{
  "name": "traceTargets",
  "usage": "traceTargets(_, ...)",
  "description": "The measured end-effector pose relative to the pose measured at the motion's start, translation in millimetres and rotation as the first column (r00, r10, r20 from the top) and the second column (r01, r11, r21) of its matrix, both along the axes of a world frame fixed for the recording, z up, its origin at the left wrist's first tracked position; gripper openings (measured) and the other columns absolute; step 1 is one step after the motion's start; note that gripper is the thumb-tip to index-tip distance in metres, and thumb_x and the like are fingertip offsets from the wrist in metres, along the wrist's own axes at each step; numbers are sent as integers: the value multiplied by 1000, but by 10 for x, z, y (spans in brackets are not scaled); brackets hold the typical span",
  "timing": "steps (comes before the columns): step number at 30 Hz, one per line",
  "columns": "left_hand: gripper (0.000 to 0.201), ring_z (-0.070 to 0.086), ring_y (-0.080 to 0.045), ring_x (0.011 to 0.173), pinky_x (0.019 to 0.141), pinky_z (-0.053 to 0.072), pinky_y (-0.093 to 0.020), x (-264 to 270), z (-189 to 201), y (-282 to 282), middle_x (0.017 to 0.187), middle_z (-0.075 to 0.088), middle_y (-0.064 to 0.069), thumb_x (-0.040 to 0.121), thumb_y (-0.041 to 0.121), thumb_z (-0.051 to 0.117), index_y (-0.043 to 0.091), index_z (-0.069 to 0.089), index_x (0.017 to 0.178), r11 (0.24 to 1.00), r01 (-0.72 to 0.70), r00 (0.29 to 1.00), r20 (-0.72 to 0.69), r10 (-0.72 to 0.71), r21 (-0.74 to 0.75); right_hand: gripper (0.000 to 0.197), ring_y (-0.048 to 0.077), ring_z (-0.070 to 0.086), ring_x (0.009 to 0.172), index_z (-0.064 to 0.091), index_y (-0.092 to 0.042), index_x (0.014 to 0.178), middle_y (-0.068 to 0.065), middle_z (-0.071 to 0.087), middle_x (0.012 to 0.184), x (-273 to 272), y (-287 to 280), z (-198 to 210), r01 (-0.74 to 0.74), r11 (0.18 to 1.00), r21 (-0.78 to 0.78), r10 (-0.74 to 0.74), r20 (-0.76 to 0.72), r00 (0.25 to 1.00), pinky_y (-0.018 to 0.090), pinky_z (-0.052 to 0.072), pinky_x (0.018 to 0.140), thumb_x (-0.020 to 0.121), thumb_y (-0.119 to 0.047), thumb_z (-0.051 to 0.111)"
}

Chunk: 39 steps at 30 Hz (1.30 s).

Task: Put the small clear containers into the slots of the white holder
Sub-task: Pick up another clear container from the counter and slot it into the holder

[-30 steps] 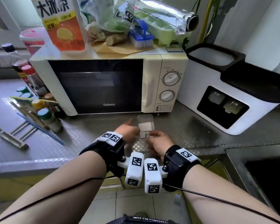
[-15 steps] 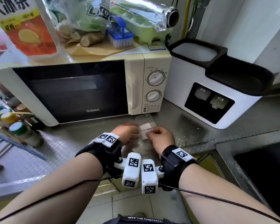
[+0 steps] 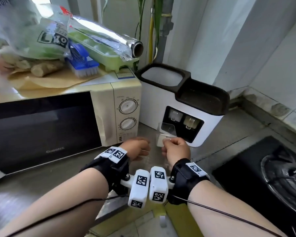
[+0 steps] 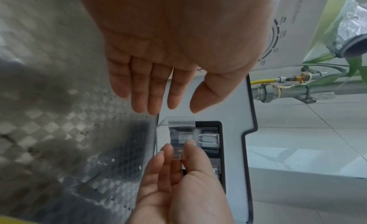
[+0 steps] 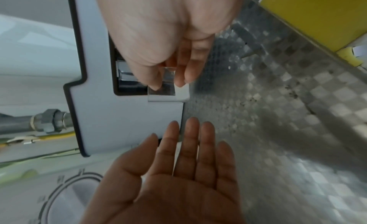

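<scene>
The right hand [image 3: 175, 148] pinched a small clear container [image 3: 167, 130] by its little tab, between thumb and fingers. It held the container in the air, just in front of the dark opening in the white holder [image 3: 210, 127], near the lower left corner of that opening. Two other clear containers [image 3: 174, 115] already sat in the slots at the top of the opening. The left hand [image 3: 137, 147] was spread, with straight fingers close together, and held nothing; it hovered over the metal table [image 3: 229, 134], near the right hand but apart from it. The holder stood on the table just beside a cream microwave [image 3: 125, 113]. A foil roll [image 3: 109, 36] lay on top of the microwave.
</scene>
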<state>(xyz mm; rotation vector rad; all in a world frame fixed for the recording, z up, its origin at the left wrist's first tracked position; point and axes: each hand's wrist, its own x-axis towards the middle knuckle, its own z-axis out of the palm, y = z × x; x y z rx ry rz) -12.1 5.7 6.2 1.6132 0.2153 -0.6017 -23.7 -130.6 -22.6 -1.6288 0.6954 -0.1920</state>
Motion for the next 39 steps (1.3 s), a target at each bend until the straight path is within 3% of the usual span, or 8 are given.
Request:
traceTargets(3, 17, 60, -19, 82, 70, 43, -27, 99, 2, -8, 94, 66, -7, 80, 9, 52, 23, 60, 85, 1000, 23, 1000, 17, -23, -2, 8, 16, 59, 55, 61, -18, 74, 4, 65, 66, 81, -52, 5, 35, 999, 25, -35, 3, 999, 23, 48, 50, 79, -20, 67)
traceTargets(11, 17, 60, -19, 87, 67, 43, -26, 324, -36, -50, 103, 66, -10, 77, 12, 55, 24, 60, 88, 995, 102, 995, -2, -102, 7, 13, 19, 62, 61, 59, -21, 71, 0, 65, 60, 273, -98, -50, 116, 993, 34, -115, -32, 993, 39, 57, 77, 78, -26, 68)
traceTargets(17, 28, 58, -19, 83, 66, 41, -26, 451, -80, -113, 102, 63, -11, 81, 10, 51, 16, 57, 108, 990, 138, 990, -9, -138, -18, 15, 26, 70, 72, 58, -22, 67, 0, 67, 62, 333, -104, -66, 157, 987, -20, -158, -49, 986, 41, 59, 81, 77, -28, 68)
traceTargets(24, 25, 57, -18, 85, 74, 43, -28, 557, -188, 3, 89, 64, -2, 84, 9, 48, 18, 55, 106, 993, 115, 992, -59, -115, -15, 19, 26, 72, 77, 56, -25, 62, 2, 74, 73, 504, -13, -225, 165, 984, -66, -170, -76, 983, 42, 58, 81, 67, -41, 65)
traceTargets(28, 21, 59, -21, 87, 93, 44, -36, 585, -255, 50, 88, 65, -3, 82, 9, 50, 19, 59, 97, 996, 84, 992, -87, -86, -23, 15, 22, 69, 90, 67, -24, 88, 0, 74, 95, 609, -13, -191, 131, 987, -94, -140, -101, 985, 35, 54, 88, 77, -35, 65)
traceTargets(32, 17, 59, -21, 80, 92, 43, -37, 594, -331, 77, 83, 67, -4, 78, 8, 52, 19, 63, 87, 999, 21, 995, -98, -24, -37, 43, 23, 66, 100, 61, -22, 123, 0, 69, 115, 709, -26, -178, 93, 994, -56, -99, -109, 989, 34, 52, 94, 81, -24, 61)
traceTargets(34, 17, 59, -22, 82, 90, 44, -36, 604, -354, 76, 83, 67, -5, 79, 8, 52, 19, 63, 86, 999, 3, 994, -109, -8, -48, 54, 19, 61, 97, 51, -23, 135, -5, 61, 115, 718, -30, -168, 49, 999, -18, -50, -110, 993, 31, 50, 92, 82, -17, 57)
traceTargets(39, 16, 59, -24, 86, 96, 44, -38, 605, -359, 42, 83, 67, -5, 80, 8, 50, 19, 62, 85, 998, -9, 994, -112, 2, -57, 75, 28, 61, 113, 37, -28, 144, 2, 53, 139, 707, -22, -243, -12, 999, 48, 17, -118, 993, 48, 52, 97, 72, -18, 54)
